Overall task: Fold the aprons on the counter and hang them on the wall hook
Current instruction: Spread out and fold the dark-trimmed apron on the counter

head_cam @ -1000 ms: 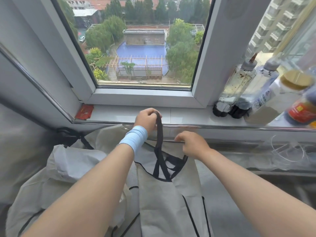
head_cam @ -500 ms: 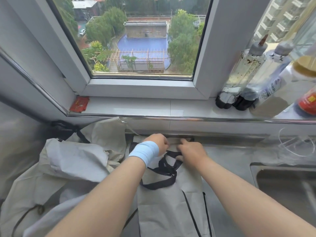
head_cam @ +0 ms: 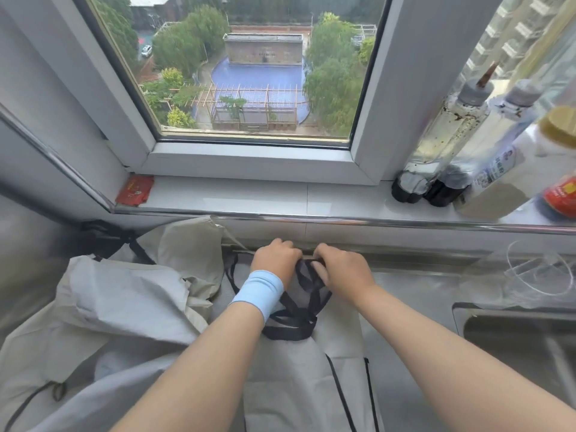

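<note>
Both hands, my left hand (head_cam: pixel 276 260) and right hand (head_cam: pixel 343 275), sit curled round the black straps (head_cam: pixel 299 310) just below the sill (head_cam: pixel 249 194), fingertips tucked out of sight. Now the folded apron (head_cam: pixel 290 385) runs lengthwise from the sill toward me, strap end at the sill, near end cut off from view.

Folded apron (head_cam: pixel 290 385) pale grey-white, thin black piping; straps (head_cam: pixel 299 310) black. Crumpled aprons (head_cam: pixel 118 300) same pale grey. Wristband (head_cam: pixel 258 291) light blue. Packet (head_cam: pixel 134 191) on white sill (head_cam: pixel 249 194) red. Counter (head_cam: pixel 414 275) silver-grey. Bottle cap (head_cam: pixel 561 126) mustard yellow.
</note>
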`<state>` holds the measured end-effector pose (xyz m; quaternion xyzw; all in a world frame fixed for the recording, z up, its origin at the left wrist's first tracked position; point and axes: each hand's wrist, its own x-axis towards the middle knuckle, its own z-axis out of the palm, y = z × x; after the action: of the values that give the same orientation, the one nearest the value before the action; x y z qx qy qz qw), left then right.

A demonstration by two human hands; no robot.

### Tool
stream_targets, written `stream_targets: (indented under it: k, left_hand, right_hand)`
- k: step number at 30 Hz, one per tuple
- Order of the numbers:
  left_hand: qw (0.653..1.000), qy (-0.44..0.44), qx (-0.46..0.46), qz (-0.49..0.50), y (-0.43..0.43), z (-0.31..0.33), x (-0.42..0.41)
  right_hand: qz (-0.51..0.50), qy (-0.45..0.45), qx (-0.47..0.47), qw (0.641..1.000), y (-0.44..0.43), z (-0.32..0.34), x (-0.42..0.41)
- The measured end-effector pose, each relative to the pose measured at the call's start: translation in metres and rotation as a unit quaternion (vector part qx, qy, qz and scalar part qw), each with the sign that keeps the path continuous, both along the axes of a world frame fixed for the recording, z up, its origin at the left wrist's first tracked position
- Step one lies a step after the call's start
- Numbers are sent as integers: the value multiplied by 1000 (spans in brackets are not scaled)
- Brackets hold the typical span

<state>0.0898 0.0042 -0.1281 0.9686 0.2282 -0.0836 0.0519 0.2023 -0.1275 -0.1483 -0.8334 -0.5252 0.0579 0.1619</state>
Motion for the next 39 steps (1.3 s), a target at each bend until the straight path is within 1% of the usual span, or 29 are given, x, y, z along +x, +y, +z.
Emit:
stream_targets:
  k: [4,7,8,10,12,14,16,18,20,22,23,25,26,28,29,30,31,32,33,35,36,37,39]
  left_hand:
    - [994,-82,-34,57,8,22,-2]
    - [990,-106,-58,78,19,41,0]
    - [987,-116,-76,84,23,48,2]
    - [976,-157,-127,88,29,57,5]
    - [960,-206,-168,85,28,62,3]
    - [953,-237,-170,79,19,61,-6]
    - [956,-256,-128,64,4,55,-21]
    - [965,-239,-93,47,-15,46,-41]
    - [982,-165,-85,22,-34,38,-57]
    - [993,-79,-82,-12,-52,34,-70]
    - [995,-41,-85,-20,-60,32,-74]
    - [994,41,-96,-15,-74,29,-80]
    - [991,79,-105,-14,-79,26,-83]
    - [984,131,-120,-26,-88,14,-93]
    - [982,135,-125,-36,-91,6,-99]
    - [983,125,-123,-44,-95,0,-108]
    - [987,104,-114,-47,-98,-6,-114]
    - [991,76,-104,-43,-102,-9,-120]
    - [994,44,-99,-30,-105,-11,-124]
    - [995,-2,-103,12,-109,-13,-131]
    - [993,-7,-111,32,-110,-14,-134]
    - [991,0,-123,49,-108,-15,-138]
    - [986,26,-148,66,-105,-15,-145]
  right_hand:
    - [-1,53,59,997,-5,22,6]
    - [-31,91,87,992,-6,41,8]
    - [-60,108,108,987,-3,47,9]
    - [-144,163,150,964,4,59,12]
    - [-195,207,166,944,13,68,13]
    - [-176,220,151,948,16,72,8]
    - [-135,233,141,953,12,70,-2]
    - [-106,249,161,949,2,66,-16]
    - [-97,243,193,946,-8,60,-25]
    - [-119,188,214,951,-23,54,-35]
    - [-138,137,216,957,-31,49,-40]
    - [-156,33,184,970,-52,37,-54]
    - [-135,12,158,978,-63,30,-63]
    - [-35,8,92,995,-85,11,-81]
    - [7,10,55,998,-94,0,-91]
    - [25,22,13,999,-101,-10,-102]
    - [11,44,-29,999,-106,-16,-114]
    - [-26,72,-58,995,-108,-22,-126]
    - [-85,114,-77,987,-108,-25,-137]
    - [-196,214,-92,953,-105,-23,-149]
    - [-227,250,-101,936,-101,-20,-150]
    - [-250,285,-119,917,-96,-13,-150]
    - [-289,374,-120,873,-88,1,-146]
